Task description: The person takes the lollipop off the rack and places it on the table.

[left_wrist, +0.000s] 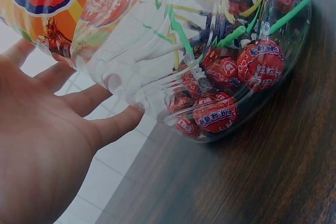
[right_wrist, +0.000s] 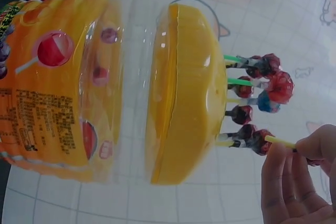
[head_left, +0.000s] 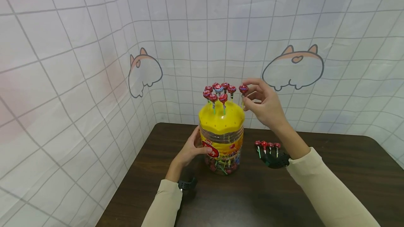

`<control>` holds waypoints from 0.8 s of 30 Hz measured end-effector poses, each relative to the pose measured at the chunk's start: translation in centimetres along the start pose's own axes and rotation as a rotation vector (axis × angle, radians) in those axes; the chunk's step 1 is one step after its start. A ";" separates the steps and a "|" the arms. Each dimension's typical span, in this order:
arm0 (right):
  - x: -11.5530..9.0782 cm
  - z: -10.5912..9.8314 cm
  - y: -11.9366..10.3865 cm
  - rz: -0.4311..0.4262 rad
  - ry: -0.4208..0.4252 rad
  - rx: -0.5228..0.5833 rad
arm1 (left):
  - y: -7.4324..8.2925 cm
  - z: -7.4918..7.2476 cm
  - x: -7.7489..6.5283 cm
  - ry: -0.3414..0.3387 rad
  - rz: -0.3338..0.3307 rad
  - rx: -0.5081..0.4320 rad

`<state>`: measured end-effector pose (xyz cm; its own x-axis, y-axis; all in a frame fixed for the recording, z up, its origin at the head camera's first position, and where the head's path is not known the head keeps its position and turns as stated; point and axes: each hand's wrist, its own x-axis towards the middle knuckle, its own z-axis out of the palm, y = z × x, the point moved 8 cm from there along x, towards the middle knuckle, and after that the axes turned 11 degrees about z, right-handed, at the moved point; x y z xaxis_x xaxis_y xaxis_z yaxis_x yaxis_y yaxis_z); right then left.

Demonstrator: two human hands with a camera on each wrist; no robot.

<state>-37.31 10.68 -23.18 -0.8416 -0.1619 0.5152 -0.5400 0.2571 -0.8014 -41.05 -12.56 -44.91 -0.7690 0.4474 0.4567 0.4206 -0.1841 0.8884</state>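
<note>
A clear plastic candy jar with a yellow lid stands upright on the table, loose lollipops showing through its lower wall. My left hand holds the jar's left side, thumb across the front and spread fingers behind. Several wrapped lollipops stand stick-down in the top of the lid. Beside the lid's right edge, my right hand pinches one red-wrapped lollipop between thumb and fingers. Its head points up, with the yellow stick hanging below, apart from the lid.
Several red lollipops lie in a row on the dark wooden table, right of the jar, partly behind the black band on my right wrist. A white gridded cloth hangs behind and to the left.
</note>
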 end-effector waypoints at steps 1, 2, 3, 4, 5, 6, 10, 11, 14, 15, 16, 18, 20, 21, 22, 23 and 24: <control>-0.1 -0.1 0.1 0.000 0.000 0.001 | 0.0 0.0 0.0 -0.001 0.001 -0.002; -0.1 -0.3 0.1 0.001 -0.001 0.002 | 0.0 0.0 0.0 -0.002 0.003 -0.006; -0.2 -0.4 0.3 0.002 -0.001 0.002 | 0.0 0.0 0.0 -0.002 0.003 -0.007; -0.3 -0.5 0.4 0.003 0.000 0.000 | 0.0 0.0 0.1 -0.003 0.004 -0.009; -0.3 -0.7 0.5 0.005 0.001 -0.001 | 0.1 0.0 0.1 -0.004 0.005 -0.014; -0.4 -0.8 0.7 0.008 0.003 -0.002 | 0.1 0.0 0.1 -0.004 0.006 -0.017; -0.9 -1.5 1.6 0.032 0.004 0.008 | 0.1 0.1 0.0 -0.004 0.002 -0.014; -1.0 -1.7 1.8 0.038 0.004 0.012 | 0.1 0.1 0.0 -0.004 0.003 -0.012; -1.5 -2.3 2.7 0.060 0.003 0.012 | 0.0 0.0 0.0 -0.004 0.000 -0.007; -1.6 -2.5 3.0 0.069 0.004 0.012 | 0.0 0.0 0.0 -0.004 0.001 -0.006; -1.8 -2.7 3.3 0.079 0.005 0.010 | 0.0 0.0 0.0 -0.004 0.000 -0.005; -2.1 -3.1 4.1 0.101 0.008 0.005 | -0.1 -0.1 0.1 -0.006 0.000 -0.004; -2.4 -3.5 4.9 0.127 0.010 0.002 | -0.1 -0.1 0.1 -0.007 0.003 -0.002; -2.6 -3.8 5.3 0.141 0.012 0.001 | 0.0 -0.1 0.1 -0.008 0.005 -0.002; -2.8 -4.0 5.7 0.155 0.013 -0.008 | 0.0 -0.1 0.1 -0.008 0.005 -0.002; -3.0 -4.2 6.1 0.167 0.013 -0.009 | 0.0 0.0 0.1 -0.010 0.007 -0.004; -3.2 -4.4 6.5 0.178 0.012 -0.011 | 0.0 0.0 0.1 -0.011 0.009 -0.004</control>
<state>-38.17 17.06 -28.71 -0.9238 -0.1017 0.3692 -0.3826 0.2910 -0.8769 -41.09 -12.57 -44.85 -0.7600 0.4549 0.4642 0.4257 -0.1912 0.8844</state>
